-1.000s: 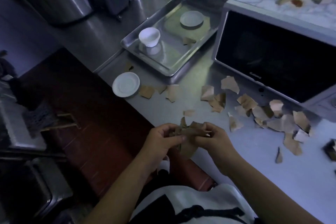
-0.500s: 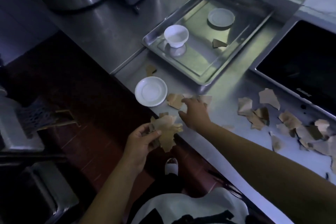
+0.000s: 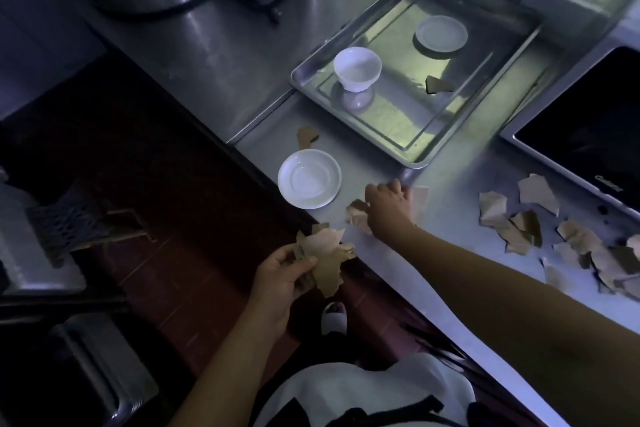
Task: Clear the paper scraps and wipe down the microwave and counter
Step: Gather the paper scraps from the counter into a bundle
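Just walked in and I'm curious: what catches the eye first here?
Torn brown paper scraps litter the steel counter before the microwave. The left hand grips a bunch of scraps, while the right hand rests on more beside a white saucer.

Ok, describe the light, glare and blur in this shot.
Head view: dim and bluish overall; pale greenish glare pools inside the tray; the microwave door and the floor at left sink nearly to black; the right hand looks slightly soft, while the scraps nearby stay readable.
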Demonstrator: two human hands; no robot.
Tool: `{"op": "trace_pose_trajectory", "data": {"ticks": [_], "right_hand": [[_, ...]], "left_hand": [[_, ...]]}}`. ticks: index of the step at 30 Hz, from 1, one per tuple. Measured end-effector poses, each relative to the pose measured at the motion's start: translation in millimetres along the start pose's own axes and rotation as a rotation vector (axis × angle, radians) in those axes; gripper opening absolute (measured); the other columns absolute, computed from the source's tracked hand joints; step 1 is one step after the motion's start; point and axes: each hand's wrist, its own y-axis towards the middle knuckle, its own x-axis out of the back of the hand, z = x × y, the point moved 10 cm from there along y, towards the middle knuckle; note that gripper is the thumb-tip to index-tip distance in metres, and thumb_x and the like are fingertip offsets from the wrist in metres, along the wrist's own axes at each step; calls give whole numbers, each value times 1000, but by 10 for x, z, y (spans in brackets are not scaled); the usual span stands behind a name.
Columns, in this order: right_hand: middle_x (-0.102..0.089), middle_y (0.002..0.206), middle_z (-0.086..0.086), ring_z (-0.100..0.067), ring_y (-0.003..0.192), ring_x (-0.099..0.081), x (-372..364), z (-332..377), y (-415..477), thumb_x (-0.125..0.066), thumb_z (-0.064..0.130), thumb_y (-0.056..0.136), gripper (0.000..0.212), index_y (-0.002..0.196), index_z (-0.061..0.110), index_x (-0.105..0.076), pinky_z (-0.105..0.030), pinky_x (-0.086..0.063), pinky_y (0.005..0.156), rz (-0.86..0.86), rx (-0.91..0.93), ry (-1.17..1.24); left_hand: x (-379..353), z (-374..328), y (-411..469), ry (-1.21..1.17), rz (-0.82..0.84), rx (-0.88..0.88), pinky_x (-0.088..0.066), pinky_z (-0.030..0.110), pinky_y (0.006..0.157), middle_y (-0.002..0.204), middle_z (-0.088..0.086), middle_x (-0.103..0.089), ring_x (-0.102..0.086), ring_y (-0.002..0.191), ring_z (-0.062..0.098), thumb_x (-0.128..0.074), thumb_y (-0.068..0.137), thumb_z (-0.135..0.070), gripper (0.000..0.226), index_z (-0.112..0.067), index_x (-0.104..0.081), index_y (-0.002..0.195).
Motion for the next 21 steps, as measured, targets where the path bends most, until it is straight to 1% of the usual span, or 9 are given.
{"op": "trace_pose_trajectory", "data": {"ticks": [3, 5, 7, 9, 11, 14, 17, 20, 21], "right_hand": [[-68, 115, -7, -32, 120, -45, -20, -257, -239, -53, 23, 96, 15, 105, 22, -65, -40, -26, 88, -7, -105, 155], [-70, 108, -7, -30, 112, -52, 4, -509, -459, -55, 27, 96, 18, 104, 25, -71, -37, -32, 88, -13, -247, 296], [-72, 97, -8, -30, 100, -61, 79, -801, -761, -64, 29, 93, 14, 96, 20, -74, -36, -46, 86, -42, -414, 601], [-74, 85, -6, -27, 87, -68, 230, -1045, -1160, -73, 23, 89, 10, 86, 14, -76, -32, -52, 71, -105, -534, 950], [-75, 79, -7, -21, 79, -69, 453, -1193, -1573, -76, 17, 87, 9, 79, 12, -78, -29, -50, 68, -155, -572, 1181], [-77, 86, -14, -26, 85, -74, 771, -1189, -1996, -76, 5, 82, 4, 85, 3, -78, -32, -56, 78, -123, -470, 1430], [-75, 94, -14, -26, 91, -72, 981, -1261, -2197, -79, 2, 78, 5, 82, 3, -78, -38, -54, 86, -139, -400, 1409], [-63, 110, 0, 3, 96, -59, 1099, -1485, -2321, -84, 5, 75, 15, 77, 18, -77, -10, -41, 84, -205, -399, 1186], [-60, 115, 2, 1, 102, -55, 1138, -1571, -2367, -84, 8, 75, 12, 78, 17, -77, -5, -37, 82, -222, -394, 1093]], "left_hand": [[-80, -6, 40, 48, 10, 10, -58, 28, 62, 94, 10, -73, -72, 77, 16, -65, 89, 2, 21, -5, -67, 109], [-174, -11, 65, 84, 24, 8, -58, 28, 63, 96, 11, -72, -72, 78, 17, -65, 89, 2, 22, -4, -67, 110], [-305, -14, 88, 115, 51, 1, -60, 31, 66, 99, 13, -73, -73, 82, 20, -65, 88, 2, 22, -4, -66, 110], [-476, -8, 97, 153, 85, -8, -60, 30, 65, 97, 10, -76, -73, 82, 20, -65, 88, 1, 21, -5, -67, 108], [-696, 19, 87, 175, 133, -6, -58, 27, 61, 88, 6, -77, -74, 76, 16, -64, 88, 3, 19, -6, -68, 104], [-1099, 82, 42, 259, 223, 0, -58, 31, 65, 87, 8, -76, -73, 76, 19, -65, 87, 5, 18, -5, -69, 102], [-1592, 135, -81, 357, 359, -37, -60, 37, 72, 91, 14, -74, -72, 79, 25, -66, 86, 5, 17, -5, -70, 98], [-2085, 221, -291, 454, 521, -62, -61, 40, 77, 97, 15, -76, -73, 89, 30, -70, 85, 1, 18, -7, -73, 101], [-2235, 262, -377, 481, 576, -60, -61, 37, 74, 99, 14, -76, -73, 91, 30, -71, 84, -1, 19, -10, -75, 100]]}}
